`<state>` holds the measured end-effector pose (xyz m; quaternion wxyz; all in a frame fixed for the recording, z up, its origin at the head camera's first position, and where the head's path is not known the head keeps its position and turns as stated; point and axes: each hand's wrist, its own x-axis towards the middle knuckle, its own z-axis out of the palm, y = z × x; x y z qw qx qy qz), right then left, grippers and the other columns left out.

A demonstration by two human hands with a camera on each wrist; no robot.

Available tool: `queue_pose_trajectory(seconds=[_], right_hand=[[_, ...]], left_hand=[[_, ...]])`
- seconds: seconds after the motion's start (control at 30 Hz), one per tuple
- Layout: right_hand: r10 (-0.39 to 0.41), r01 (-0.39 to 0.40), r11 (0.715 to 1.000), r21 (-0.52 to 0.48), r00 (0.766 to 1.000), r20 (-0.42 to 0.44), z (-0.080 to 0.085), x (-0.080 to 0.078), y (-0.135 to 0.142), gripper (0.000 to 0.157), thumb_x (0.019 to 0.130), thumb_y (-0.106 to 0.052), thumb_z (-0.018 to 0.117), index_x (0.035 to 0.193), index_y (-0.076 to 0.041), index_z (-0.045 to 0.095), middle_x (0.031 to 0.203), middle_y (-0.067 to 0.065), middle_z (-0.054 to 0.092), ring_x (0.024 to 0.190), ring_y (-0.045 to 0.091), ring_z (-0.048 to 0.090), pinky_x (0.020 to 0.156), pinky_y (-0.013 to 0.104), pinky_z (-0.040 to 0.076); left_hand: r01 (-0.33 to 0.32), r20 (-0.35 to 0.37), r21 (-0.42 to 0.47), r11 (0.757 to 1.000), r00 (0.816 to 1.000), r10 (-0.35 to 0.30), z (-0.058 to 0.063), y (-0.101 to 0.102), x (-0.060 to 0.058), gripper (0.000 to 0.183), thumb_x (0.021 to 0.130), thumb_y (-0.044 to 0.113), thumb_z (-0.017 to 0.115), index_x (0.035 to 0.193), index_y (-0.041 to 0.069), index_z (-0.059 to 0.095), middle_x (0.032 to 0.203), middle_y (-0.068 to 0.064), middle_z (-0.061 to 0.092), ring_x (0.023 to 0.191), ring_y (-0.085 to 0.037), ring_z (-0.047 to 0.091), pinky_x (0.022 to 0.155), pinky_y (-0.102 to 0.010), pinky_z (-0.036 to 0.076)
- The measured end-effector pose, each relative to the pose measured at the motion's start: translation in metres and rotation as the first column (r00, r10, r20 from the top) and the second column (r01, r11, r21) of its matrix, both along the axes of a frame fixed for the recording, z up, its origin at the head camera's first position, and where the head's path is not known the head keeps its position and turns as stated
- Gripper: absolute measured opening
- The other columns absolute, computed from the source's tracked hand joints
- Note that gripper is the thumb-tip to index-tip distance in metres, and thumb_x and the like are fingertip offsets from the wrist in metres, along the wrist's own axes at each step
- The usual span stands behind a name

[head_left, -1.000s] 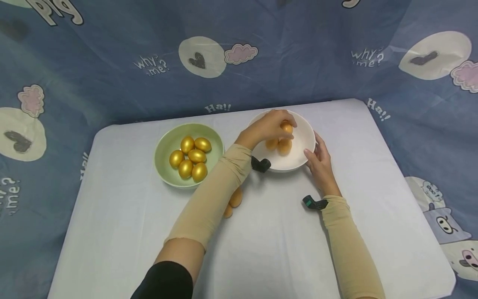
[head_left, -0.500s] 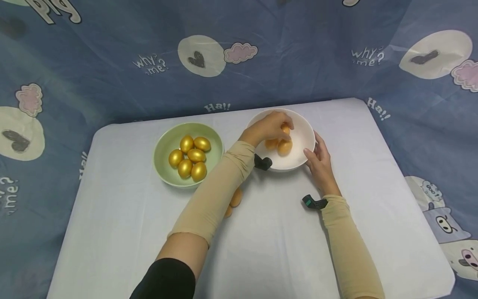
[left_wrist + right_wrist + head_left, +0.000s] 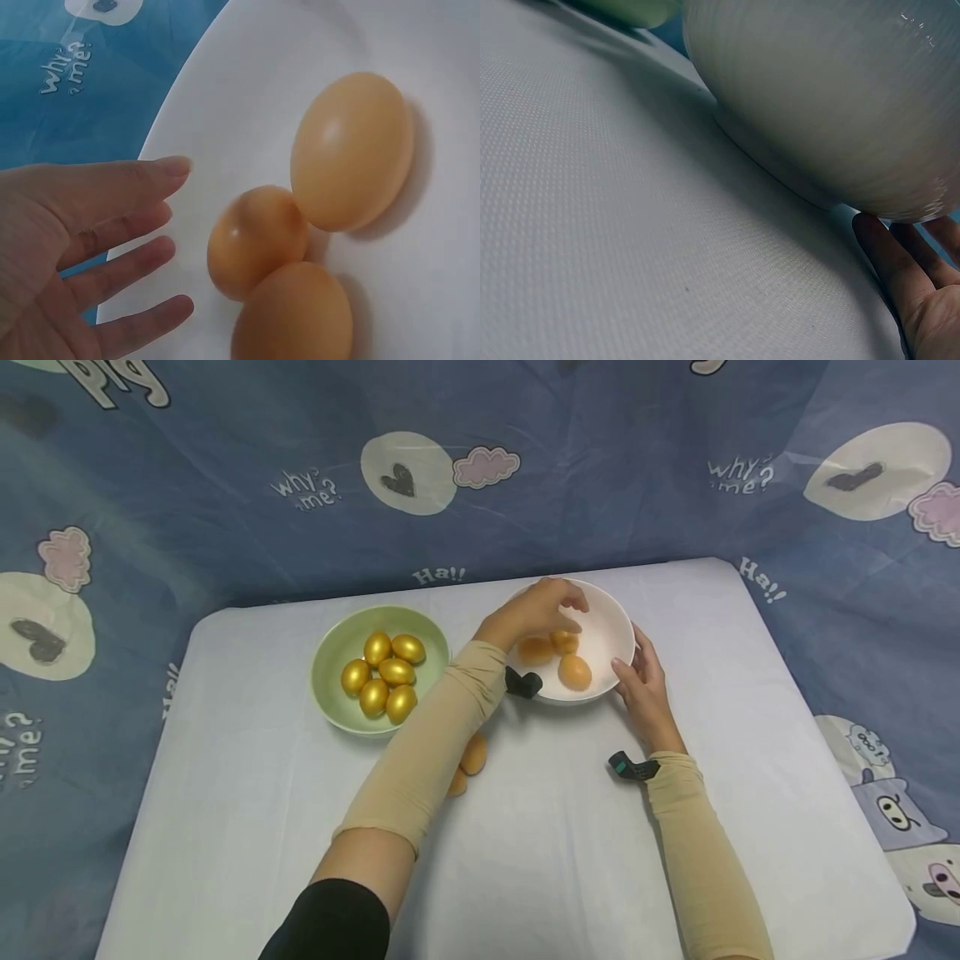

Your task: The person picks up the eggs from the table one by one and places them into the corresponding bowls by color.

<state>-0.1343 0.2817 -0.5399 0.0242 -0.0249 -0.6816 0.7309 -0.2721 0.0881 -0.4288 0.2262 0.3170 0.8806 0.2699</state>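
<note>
Inside the white bowl (image 3: 609,622) lie three brown eggs, one of them an egg (image 3: 575,672) near the front rim. Over the bowl's left part is my left hand (image 3: 525,614), its fingers spread. In the left wrist view, a gap shows between those fingers and the nearest egg (image 3: 259,244). My right hand (image 3: 647,697) holds the bowl's right side, thumb at the rim and fingers around the outer wall. From the right wrist view, fingers (image 3: 891,259) reach under the curve of the bowl.
A green bowl (image 3: 326,689) with several golden eggs stands to the left on the white table (image 3: 540,860). More brown eggs (image 3: 474,754) lie on the table, partly hidden behind the left sleeve (image 3: 427,747). A blue printed cloth (image 3: 600,510) hangs behind.
My left hand has let go of an egg in the white bowl and its fingers have opened. The eggs there have shifted and spread apart. The right hand keeps its hold.
</note>
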Motion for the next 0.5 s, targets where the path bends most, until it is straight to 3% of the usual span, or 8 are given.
queue_pose_trajectory(seconds=[0.13, 0.5], right_hand=[[-0.003, 0.003, 1.000, -0.010, 1.000, 0.007, 0.000, 0.000, -0.001, 0.066, 0.103, -0.021, 0.058, 0.161, -0.037, 0.031, 0.170, 0.001, 0.031, 0.151, 0.037, 0.041, 0.096, 0.021, 0.060], [0.003, -0.002, 0.999, -0.047, 1.000, 0.015, 0.002, 0.000, 0.000, 0.067, 0.103, -0.025, 0.060, 0.162, -0.033, 0.030, 0.171, 0.003, 0.030, 0.151, 0.036, 0.041, 0.098, 0.020, 0.059]], left_hand=[[-0.014, 0.020, 0.036, 0.999, 1.000, 0.013, 0.002, -0.004, 0.003, 0.038, 0.096, 0.022, 0.075, 0.132, 0.013, 0.068, 0.136, 0.000, 0.067, 0.134, -0.016, 0.054, 0.120, -0.029, 0.043], [-0.002, -0.021, 0.147, 0.989, 1.000, 0.005, 0.005, -0.014, 0.011, 0.039, 0.095, 0.020, 0.076, 0.131, 0.007, 0.069, 0.133, -0.006, 0.068, 0.131, -0.020, 0.056, 0.119, -0.031, 0.044]])
